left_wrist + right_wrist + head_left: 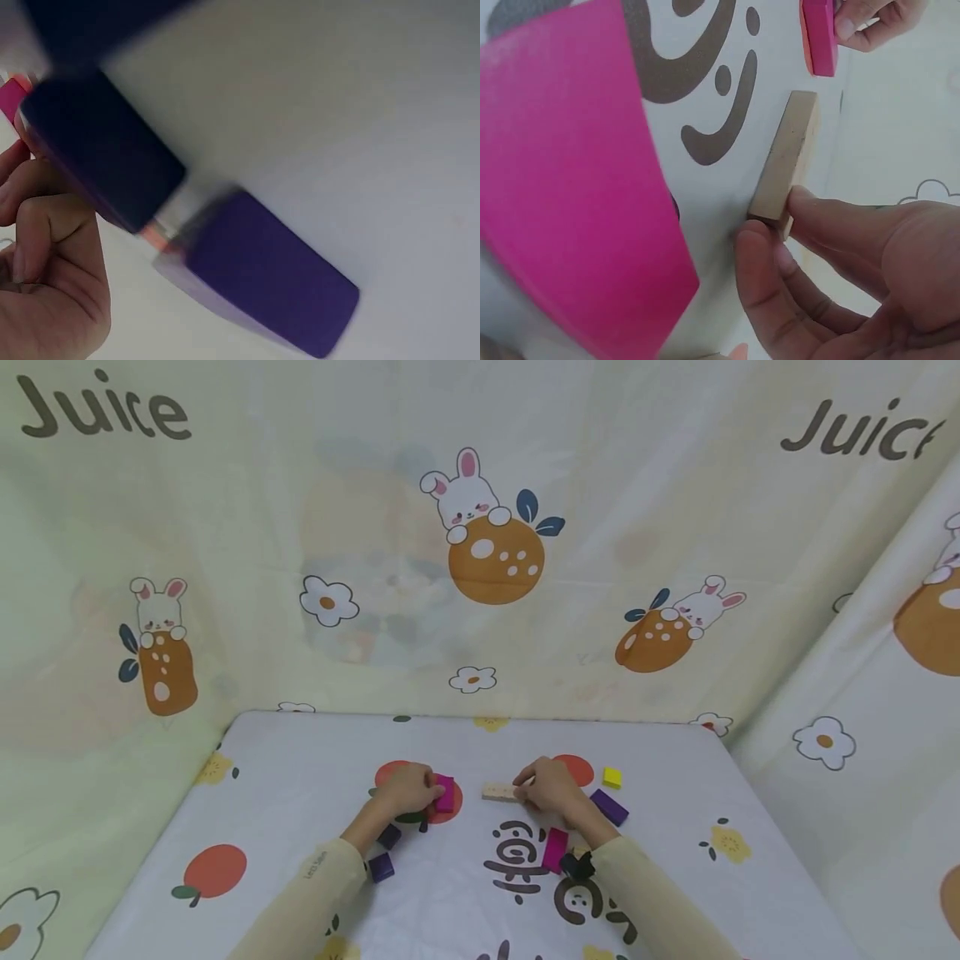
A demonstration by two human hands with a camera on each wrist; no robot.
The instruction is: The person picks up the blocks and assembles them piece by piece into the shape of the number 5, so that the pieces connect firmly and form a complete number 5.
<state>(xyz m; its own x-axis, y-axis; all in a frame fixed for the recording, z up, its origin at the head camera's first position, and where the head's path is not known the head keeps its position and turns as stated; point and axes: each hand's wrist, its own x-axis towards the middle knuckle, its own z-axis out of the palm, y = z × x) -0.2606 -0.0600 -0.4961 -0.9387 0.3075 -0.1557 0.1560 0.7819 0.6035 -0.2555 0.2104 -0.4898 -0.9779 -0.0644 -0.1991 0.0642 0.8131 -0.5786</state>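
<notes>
Plain wooden block (498,792) lies in the lower middle of the head view, its right end pinched between the thumb and fingertips of the right hand (551,789). Left of it, the left hand (407,790) pinches a magenta block (445,794), with a gap between the two pieces. Gripped at one end, the wooden block could swing, so thumb and fingertips do best set squarely on opposite faces, turning it slowly and low. The left hand should hold its piece steady. Both forearms need care: a second magenta block (555,850) sits lower right of centre, and two dark purple blocks (381,867) lower left.
</notes>
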